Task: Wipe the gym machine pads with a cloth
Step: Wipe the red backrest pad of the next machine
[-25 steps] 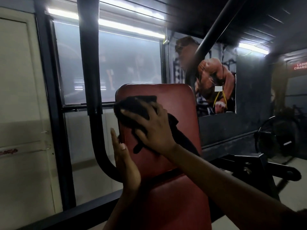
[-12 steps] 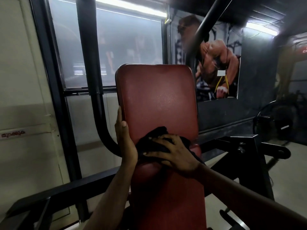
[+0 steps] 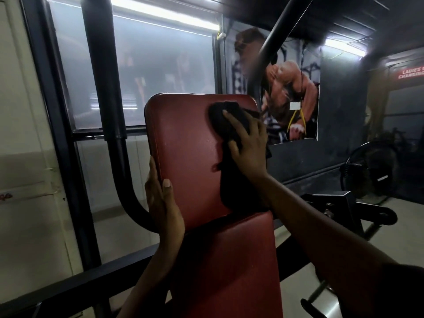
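A red upright back pad [image 3: 183, 143] stands in the middle, with a red seat pad [image 3: 234, 267] below it. My right hand [image 3: 249, 150] presses a black cloth [image 3: 226, 120] flat against the pad's upper right part; more of the cloth hangs down under my wrist. My left hand [image 3: 161, 203] holds the pad's left edge low down, with the thumb on the front face and the fingers behind it.
A thick black frame tube [image 3: 107, 111] curves down just left of the pad, and another black bar [image 3: 273, 37] slants up behind it. Black machine arms [image 3: 344, 205] sit right of the seat. A fan [image 3: 369, 171] stands by the dark wall, windows behind.
My right hand has carried the cloth from the bottom of the back pad up to its upper right corner. The left hand stays on the pad's left edge.
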Motion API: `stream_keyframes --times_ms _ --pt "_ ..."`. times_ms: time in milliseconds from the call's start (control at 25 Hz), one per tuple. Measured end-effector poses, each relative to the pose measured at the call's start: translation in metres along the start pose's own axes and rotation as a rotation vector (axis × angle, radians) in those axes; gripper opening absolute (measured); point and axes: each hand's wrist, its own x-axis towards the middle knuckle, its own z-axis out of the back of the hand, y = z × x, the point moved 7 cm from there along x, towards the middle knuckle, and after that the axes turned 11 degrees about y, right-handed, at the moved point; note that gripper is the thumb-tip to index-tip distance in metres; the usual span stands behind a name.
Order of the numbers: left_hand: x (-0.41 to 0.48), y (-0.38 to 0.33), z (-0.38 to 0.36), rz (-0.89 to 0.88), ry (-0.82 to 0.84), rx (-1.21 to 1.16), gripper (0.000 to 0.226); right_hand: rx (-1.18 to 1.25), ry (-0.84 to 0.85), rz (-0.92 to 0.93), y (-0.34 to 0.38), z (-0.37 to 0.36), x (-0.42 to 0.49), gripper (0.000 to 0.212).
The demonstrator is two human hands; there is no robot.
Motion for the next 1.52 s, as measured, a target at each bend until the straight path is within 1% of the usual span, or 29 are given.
stream_keyframes --times_ms 160,240,320,400,480,520,640,720,800,840,920,960,1040,1160,1240,1320,1400,1520 --pt "0.001 -0.005 -0.001 -0.047 0.019 0.043 0.082 0.007 0.105 0.186 0.029 -0.024 -0.06 0.056" --pt "-0.001 -0.01 -0.001 -0.056 0.026 0.087 0.083 0.0 0.181 0.216 0.039 -0.036 -0.098 0.055" --pt "-0.004 -0.013 -0.001 -0.02 0.079 0.12 0.081 0.004 0.26 0.211 0.046 -0.04 -0.131 0.052" --pt "-0.007 -0.013 0.003 0.06 0.183 0.138 0.074 0.023 0.355 0.196 0.047 -0.037 -0.155 0.048" --pt "-0.024 -0.003 0.017 0.141 0.263 0.123 0.065 0.08 0.413 0.124 0.044 -0.03 -0.179 0.046" --pt "-0.04 0.003 0.026 0.168 0.272 0.107 0.06 0.129 0.414 0.049 0.04 -0.025 -0.193 0.047" --pt "-0.114 0.023 0.045 0.218 0.31 0.097 0.055 0.273 0.348 -0.214 0.031 -0.014 -0.245 0.055" --pt "-0.15 0.038 0.05 0.29 0.278 0.103 0.057 0.307 0.329 -0.288 0.042 -0.018 -0.264 0.058" --pt "-0.16 0.053 0.052 0.379 0.204 0.078 0.059 0.249 0.327 -0.259 0.061 -0.031 -0.261 0.059" --pt "-0.158 0.06 0.05 0.388 0.184 0.055 0.062 0.189 0.327 -0.221 0.072 -0.04 -0.255 0.06" --pt "-0.152 0.065 0.038 0.348 0.19 0.041 0.067 0.062 0.294 -0.15 0.084 -0.057 -0.242 0.056" --pt "-0.151 0.067 0.031 0.322 0.194 0.05 0.066 0.027 0.265 -0.137 0.083 -0.062 -0.239 0.054" --pt "-0.152 0.071 0.023 0.299 0.165 0.05 0.057 -0.002 0.193 -0.145 0.069 -0.065 -0.238 0.054" --pt "-0.156 0.076 0.023 0.304 0.097 0.062 0.05 0.016 0.132 -0.22 0.039 -0.058 -0.236 0.061" --pt "-0.156 0.077 0.025 0.282 0.082 0.073 0.048 0.046 0.107 -0.315 0.015 -0.056 -0.234 0.063" --pt "-0.156 0.077 0.025 0.275 0.075 0.057 0.051 0.128 0.059 -0.482 -0.012 -0.054 -0.237 0.064" --pt "-0.156 0.078 0.026 0.267 0.056 0.058 0.054 0.215 -0.018 -0.632 -0.032 -0.053 -0.247 0.064" --pt "-0.156 0.076 0.026 0.263 0.046 0.051 0.055 0.291 -0.15 -0.764 -0.045 -0.05 -0.265 0.063"
